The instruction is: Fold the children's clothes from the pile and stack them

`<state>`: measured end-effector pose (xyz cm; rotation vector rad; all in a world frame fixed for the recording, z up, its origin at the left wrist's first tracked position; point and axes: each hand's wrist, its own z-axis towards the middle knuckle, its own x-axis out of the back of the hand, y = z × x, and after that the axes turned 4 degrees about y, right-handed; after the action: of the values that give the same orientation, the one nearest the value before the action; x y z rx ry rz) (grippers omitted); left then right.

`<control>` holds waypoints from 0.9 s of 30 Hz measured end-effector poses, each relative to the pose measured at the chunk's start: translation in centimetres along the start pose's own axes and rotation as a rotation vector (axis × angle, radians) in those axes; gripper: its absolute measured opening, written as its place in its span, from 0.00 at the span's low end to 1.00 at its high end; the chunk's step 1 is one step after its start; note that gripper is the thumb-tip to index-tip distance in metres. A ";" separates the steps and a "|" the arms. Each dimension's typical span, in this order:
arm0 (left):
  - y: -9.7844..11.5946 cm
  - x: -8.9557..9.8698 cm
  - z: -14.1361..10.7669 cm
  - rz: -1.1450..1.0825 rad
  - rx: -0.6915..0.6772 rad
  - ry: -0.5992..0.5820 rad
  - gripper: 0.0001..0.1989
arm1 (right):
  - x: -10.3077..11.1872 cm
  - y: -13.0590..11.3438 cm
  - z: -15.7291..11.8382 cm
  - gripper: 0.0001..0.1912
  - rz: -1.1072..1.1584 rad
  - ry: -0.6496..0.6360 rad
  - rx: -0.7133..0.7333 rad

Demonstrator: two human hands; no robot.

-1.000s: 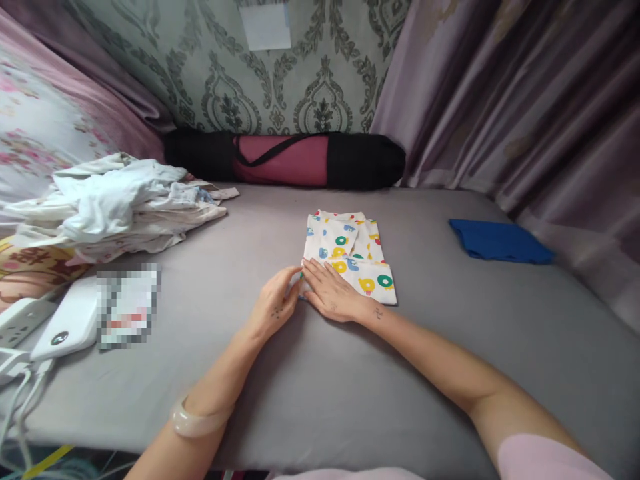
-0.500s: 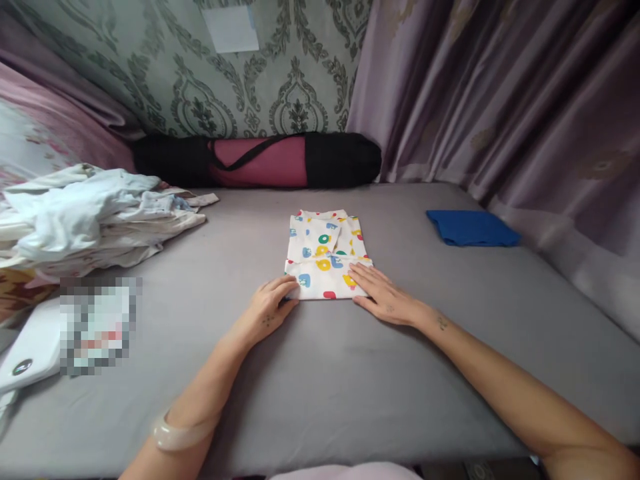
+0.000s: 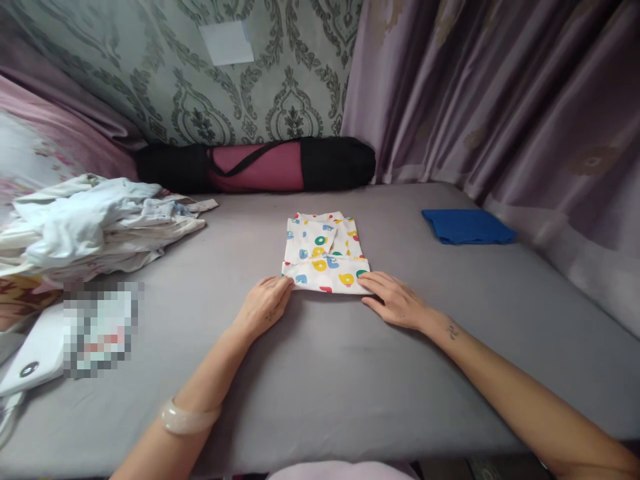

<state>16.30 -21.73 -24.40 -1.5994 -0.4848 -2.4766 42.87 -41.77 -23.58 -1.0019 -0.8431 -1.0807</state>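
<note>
A white garment with colourful prints (image 3: 325,257) lies folded on the grey sheet, its near part turned up as a band across the front. At the band's left near corner, my left hand (image 3: 265,303) has its fingers closed on the fabric, and that edge looks slightly raised. My right hand (image 3: 395,300) is at the right near corner, fingertips on top of the cloth and the thumb apart below it, so the hand is open.
A heap of pale clothes (image 3: 100,220) lies at the left, with a white device (image 3: 37,353) in front of it. A folded blue cloth (image 3: 467,227) rests at the right. A black and pink long bag (image 3: 255,165) lies along the patterned wall.
My left fingers have closed on the garment's corner. My right hand has slid outward to the right, off the printed band towards its corner. The view has shifted slightly.
</note>
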 end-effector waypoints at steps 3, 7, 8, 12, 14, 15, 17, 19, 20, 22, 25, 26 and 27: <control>0.1 0.2 0.4 0.018 0.059 -0.016 0.13 | -0.2 0.2 0.3 0.17 -0.031 0.014 -0.008; 0.0 0.5 0.4 0.026 -0.003 -0.056 0.13 | -0.6 0.6 0.5 0.20 -0.063 0.033 0.008; 0.0 0.6 0.3 0.028 -0.035 -0.062 0.13 | -0.6 0.6 0.6 0.21 -0.068 0.043 0.011; -0.3 1.3 -0.2 0.039 -0.141 -0.055 0.18 | 0.0 0.4 0.5 0.23 -0.085 0.103 0.024; -0.1 2.1 -0.5 0.055 -0.163 -0.033 0.21 | 0.8 -0.1 0.2 0.24 -0.077 0.111 0.038; 0.2 2.6 -0.8 0.061 -0.178 -0.027 0.21 | 1.3 -0.4 0.0 0.24 -0.066 0.107 0.045; 0.8 3.6 -1.5 0.064 -0.211 -0.026 0.22 | 2.2 -1.2 -0.5 0.24 -0.034 0.091 0.060; 1.6 4.6 -2.3 0.047 -0.234 -0.034 0.22 | 3.2 -2.3 -1.3 0.24 0.004 0.065 0.073; 2.0 5.1 -2.8 0.031 -0.237 -0.038 0.21 | 3.6 -2.8 -1.7 0.23 0.023 0.048 0.075; 2.8 6.0 -3.7 -0.010 -0.225 -0.044 0.20 | 4.6 -4.1 -2.4 0.23 0.059 0.006 0.068; 3.7 7.0 -4.8 -0.086 -0.184 -0.044 0.16 | 6.0 -5.7 -3.2 0.23 0.119 -0.061 0.034; 4.0 7.3 -5.1 -0.115 -0.169 -0.044 0.16 | 6.4 -6.1 -3.4 0.23 0.138 -0.083 0.019; 4.2 7.6 -5.2 -0.144 -0.156 -0.046 0.15 | 6.8 -6.4 -3.5 0.22 0.155 -0.101 0.005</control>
<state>9.91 -27.14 -18.70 -1.7398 -0.4375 -2.6471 38.78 -48.06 -17.02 -1.1065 -0.8347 -0.9017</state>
